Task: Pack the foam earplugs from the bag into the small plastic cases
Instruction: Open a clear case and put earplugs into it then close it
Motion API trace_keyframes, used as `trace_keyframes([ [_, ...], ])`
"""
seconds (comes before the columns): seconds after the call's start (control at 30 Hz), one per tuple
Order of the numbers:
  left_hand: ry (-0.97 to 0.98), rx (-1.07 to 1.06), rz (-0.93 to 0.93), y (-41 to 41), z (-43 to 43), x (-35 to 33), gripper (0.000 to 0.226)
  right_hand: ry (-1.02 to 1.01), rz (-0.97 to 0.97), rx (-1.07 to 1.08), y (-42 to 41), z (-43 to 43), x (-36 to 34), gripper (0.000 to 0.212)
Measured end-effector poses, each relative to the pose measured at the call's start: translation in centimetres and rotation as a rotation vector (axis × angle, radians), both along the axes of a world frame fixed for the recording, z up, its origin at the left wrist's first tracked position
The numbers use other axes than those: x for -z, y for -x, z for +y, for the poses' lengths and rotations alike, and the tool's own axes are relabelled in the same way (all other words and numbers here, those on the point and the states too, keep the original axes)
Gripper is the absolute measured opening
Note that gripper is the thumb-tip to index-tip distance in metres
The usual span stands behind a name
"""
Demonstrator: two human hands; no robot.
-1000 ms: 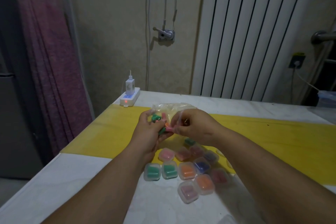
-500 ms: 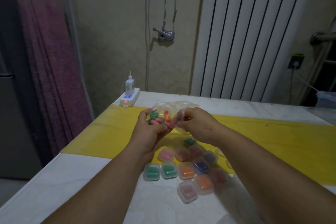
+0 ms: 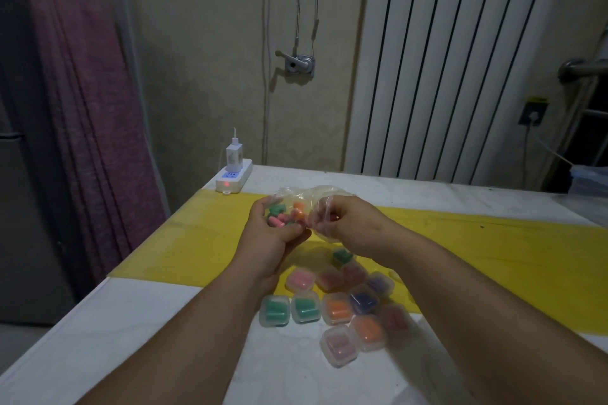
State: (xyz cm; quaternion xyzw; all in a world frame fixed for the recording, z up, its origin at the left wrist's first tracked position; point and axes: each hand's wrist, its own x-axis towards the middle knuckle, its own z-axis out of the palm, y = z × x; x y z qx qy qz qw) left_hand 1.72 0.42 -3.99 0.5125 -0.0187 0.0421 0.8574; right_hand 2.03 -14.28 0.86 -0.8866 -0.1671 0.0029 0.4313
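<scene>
Green, pink and orange earplugs [image 3: 283, 215] show through the clear bag [image 3: 306, 197]. Below, see-through cases [image 3: 339, 306] glow green, pink, orange, dark blue and deep red. A yellow strip [image 3: 197, 240] crosses the pale marbled table [image 3: 164, 339]. White power strip [image 3: 233, 177], red light; mauve curtain [image 3: 88, 92]; white ribbed panel with dark lines [image 3: 460, 59].

A white desk [image 3: 164, 339] carries a yellow cloth [image 3: 493, 256] laid across it. At the desk's far edge, toward 11 o'clock, sits a white power strip [image 3: 234, 178] with a red light lit and a white charger [image 3: 234, 154] plugged in upright. A purple curtain [image 3: 85, 108] hangs at 9 o'clock. A white ribbed radiator [image 3: 460, 59] stands at 1 o'clock, with a wall socket [image 3: 533, 110] at 3 o'clock. A metal crank fitting [image 3: 297, 62] is fixed to the wall at 12 o'clock.
</scene>
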Motion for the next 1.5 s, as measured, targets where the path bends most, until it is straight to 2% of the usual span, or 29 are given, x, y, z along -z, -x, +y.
trace_keyframes([
  [0.07, 0.008, 0.000, 0.012, 0.0, 0.0, 0.0, 0.066, -0.001, 0.034, -0.009, 0.0, 0.0, -0.1, 0.023],
  [0.27, 0.003, 0.023, 0.026, 0.0, -0.1, -0.1, 0.068, 0.023, 0.039, 0.095, -0.5, 0.3, -0.1, 0.017],
  [0.4, -0.008, 0.024, 0.017, 0.1, -0.2, -0.2, 0.068, 0.055, 0.004, 0.064, -0.2, 0.1, -0.2, 0.008],
  [0.63, -0.056, -0.006, -0.019, 0.4, -0.5, -0.2, 0.068, 0.125, -0.077, 0.000, 0.7, 0.7, 0.1, 0.017],
  [0.77, 0.055, 0.058, 0.019, 0.4, -0.4, -0.4, 0.046, 0.156, -0.064, 0.041, 0.6, 0.7, -0.1, 0.008],
  [0.83, 0.067, 0.049, 0.054, 0.4, -0.4, -0.5, 0.036, 0.129, -0.055, 0.061, 0.4, 0.4, 0.0, 0.014],
  [0.97, -0.298, -0.164, 0.090, 0.3, -0.2, -0.4, 0.018, 0.018, -0.038, 0.174, 0.5, 0.1, 0.0, 0.021],
  [1.03, -0.426, -0.232, 0.064, 0.3, -0.2, -0.3, 0.015, -0.030, -0.059, 0.210, 0.5, 0.0, 0.1, 0.018],
  [1.27, -0.561, -0.357, 0.081, 0.3, 0.2, -0.2, 0.018, -0.171, -0.087, 0.334, 0.1, -0.8, 1.1, 0.022],
  [1.4, -0.847, -0.460, 0.127, 0.1, 0.6, 0.4, 0.017, -0.209, -0.075, 0.379, 0.5, -2.1, 1.4, 0.017],
  [1.5, -1.087, -0.463, 0.188, 0.1, 0.7, 0.7, 0.031, -0.251, -0.037, 0.372, 1.6, -3.0, 1.9, 0.015],
])
